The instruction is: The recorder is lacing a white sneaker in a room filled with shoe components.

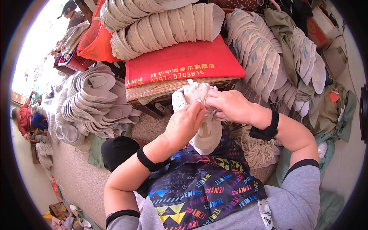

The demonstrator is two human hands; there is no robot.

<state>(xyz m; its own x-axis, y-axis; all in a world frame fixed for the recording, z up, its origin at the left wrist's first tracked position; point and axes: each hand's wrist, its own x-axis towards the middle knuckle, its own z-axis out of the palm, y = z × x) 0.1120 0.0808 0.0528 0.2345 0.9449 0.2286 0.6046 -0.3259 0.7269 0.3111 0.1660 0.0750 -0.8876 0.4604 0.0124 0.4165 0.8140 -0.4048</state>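
Between my hands, at the front edge of the low table, is a cream-white shoe upper [207, 138], its tongue up and its rounded toe toward me. My left hand [183, 124] is closed in a pinch at the upper's lacing opening, beside the tongue. From the other side, my right hand [231, 104] has its fingers bent and pressed together on the edge of the same opening. A small white end shows by the left fingertips; whether it is a lace, I cannot tell. The fingers hide most of the eyelets.
A red cloth [184, 63] covers the wooden table [143, 94], with nested beige uppers [168, 32] on top. More stacked uppers stand left [90, 103] and right [253, 50]. A bundle of cream laces [255, 149] lies by my lap. Other people sit far left.
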